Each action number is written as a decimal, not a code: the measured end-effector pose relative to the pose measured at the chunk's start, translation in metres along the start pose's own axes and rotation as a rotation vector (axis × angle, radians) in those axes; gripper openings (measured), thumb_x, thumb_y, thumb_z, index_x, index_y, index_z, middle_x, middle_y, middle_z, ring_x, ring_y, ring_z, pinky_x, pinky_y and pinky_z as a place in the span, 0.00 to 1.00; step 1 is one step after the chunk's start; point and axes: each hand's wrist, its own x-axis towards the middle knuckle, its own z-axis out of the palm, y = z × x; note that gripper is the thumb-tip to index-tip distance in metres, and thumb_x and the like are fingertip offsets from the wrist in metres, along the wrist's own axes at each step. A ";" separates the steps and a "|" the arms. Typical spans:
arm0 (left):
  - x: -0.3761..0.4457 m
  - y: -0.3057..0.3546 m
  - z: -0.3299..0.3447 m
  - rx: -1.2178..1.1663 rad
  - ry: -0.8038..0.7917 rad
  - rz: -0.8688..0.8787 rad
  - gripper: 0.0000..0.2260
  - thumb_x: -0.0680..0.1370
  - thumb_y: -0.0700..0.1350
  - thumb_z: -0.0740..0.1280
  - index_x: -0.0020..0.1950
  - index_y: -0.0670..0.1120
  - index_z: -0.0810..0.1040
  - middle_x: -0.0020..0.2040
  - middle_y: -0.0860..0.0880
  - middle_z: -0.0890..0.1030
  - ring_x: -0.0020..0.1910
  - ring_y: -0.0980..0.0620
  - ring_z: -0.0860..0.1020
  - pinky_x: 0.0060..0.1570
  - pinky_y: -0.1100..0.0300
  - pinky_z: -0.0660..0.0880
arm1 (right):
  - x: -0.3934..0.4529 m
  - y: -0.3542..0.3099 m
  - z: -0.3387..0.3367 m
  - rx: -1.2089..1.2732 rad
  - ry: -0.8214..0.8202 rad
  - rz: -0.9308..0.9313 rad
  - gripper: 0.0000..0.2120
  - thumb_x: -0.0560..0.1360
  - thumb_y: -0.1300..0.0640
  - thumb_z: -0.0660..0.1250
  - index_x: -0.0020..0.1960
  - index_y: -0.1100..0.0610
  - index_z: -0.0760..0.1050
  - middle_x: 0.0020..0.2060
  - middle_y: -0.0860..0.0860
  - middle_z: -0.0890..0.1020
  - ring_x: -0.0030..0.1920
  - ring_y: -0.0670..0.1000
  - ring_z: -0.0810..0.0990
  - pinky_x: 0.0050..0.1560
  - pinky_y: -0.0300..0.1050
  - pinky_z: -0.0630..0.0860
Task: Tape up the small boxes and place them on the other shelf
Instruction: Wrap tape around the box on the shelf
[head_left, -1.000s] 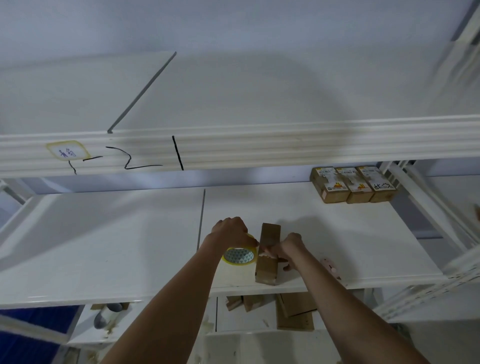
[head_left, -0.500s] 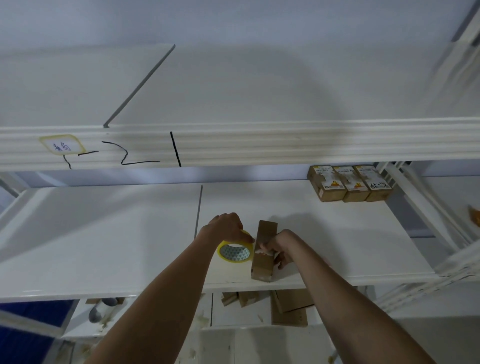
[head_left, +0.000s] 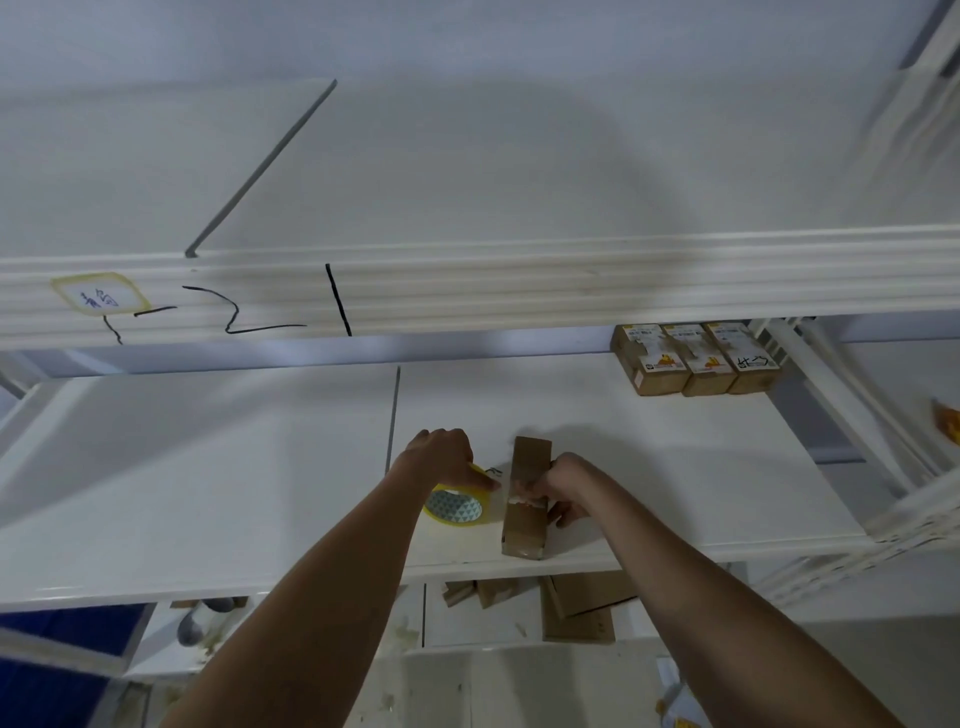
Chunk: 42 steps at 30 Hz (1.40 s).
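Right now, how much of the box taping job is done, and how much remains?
Done, it seems: three labelled boxes stand in a row at the back right of the middle shelf. In hand: the left hand holds the yellow tape roll while the right hand presses tape onto the cardboard box. Left: more cardboard pieces lie on the lower shelf.

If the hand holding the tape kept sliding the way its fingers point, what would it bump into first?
The left hand, gripping the tape roll, points its fingers rightward at the small box. It would most likely meet the box's near side first; the gap between them looks tiny.
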 end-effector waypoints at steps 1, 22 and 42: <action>0.001 -0.001 0.001 -0.007 0.003 0.001 0.34 0.66 0.76 0.68 0.54 0.48 0.79 0.55 0.48 0.80 0.62 0.44 0.75 0.60 0.53 0.69 | 0.000 0.001 -0.001 0.009 0.003 -0.005 0.31 0.80 0.50 0.68 0.75 0.64 0.63 0.71 0.60 0.72 0.66 0.60 0.77 0.67 0.55 0.75; -0.008 0.016 0.017 0.074 0.093 0.045 0.23 0.72 0.66 0.69 0.53 0.48 0.83 0.52 0.49 0.83 0.55 0.49 0.80 0.63 0.52 0.65 | -0.005 -0.004 0.015 -0.130 0.153 -0.128 0.50 0.74 0.37 0.71 0.80 0.61 0.47 0.71 0.58 0.71 0.66 0.57 0.75 0.59 0.49 0.75; -0.018 0.012 0.017 -0.082 0.049 0.033 0.28 0.69 0.74 0.65 0.42 0.48 0.80 0.41 0.51 0.77 0.46 0.48 0.76 0.58 0.51 0.64 | 0.018 0.002 0.007 -0.035 0.227 -0.168 0.37 0.69 0.49 0.74 0.71 0.61 0.64 0.59 0.58 0.78 0.55 0.57 0.81 0.56 0.54 0.81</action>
